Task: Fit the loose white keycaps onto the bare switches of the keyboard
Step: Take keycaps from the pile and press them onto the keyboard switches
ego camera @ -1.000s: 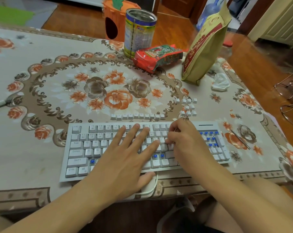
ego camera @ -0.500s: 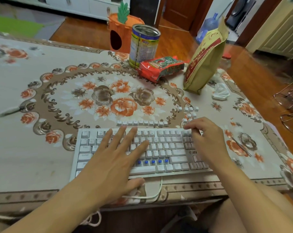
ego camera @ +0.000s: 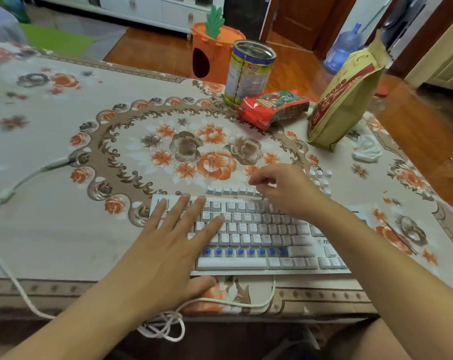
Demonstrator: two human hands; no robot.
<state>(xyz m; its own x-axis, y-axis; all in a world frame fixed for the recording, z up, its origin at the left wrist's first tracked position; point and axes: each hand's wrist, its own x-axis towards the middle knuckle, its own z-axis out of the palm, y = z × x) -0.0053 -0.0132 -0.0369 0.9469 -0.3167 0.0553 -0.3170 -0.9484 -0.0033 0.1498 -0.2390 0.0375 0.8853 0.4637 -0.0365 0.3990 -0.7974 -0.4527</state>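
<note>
The rectangular white plastic keyboard shows a row of bare blue switches above its white space bar. The beige tablecloth carries orange and brown flowers inside a brown scrolled oval. Behind stand a yellow-and-blue metal tin, a red-and-green foil packet and an olive paper bag with red lettering.

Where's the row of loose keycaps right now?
In the head view, the row of loose keycaps lies on the tablecloth just behind the keyboard, directly left of the right hand.
</note>
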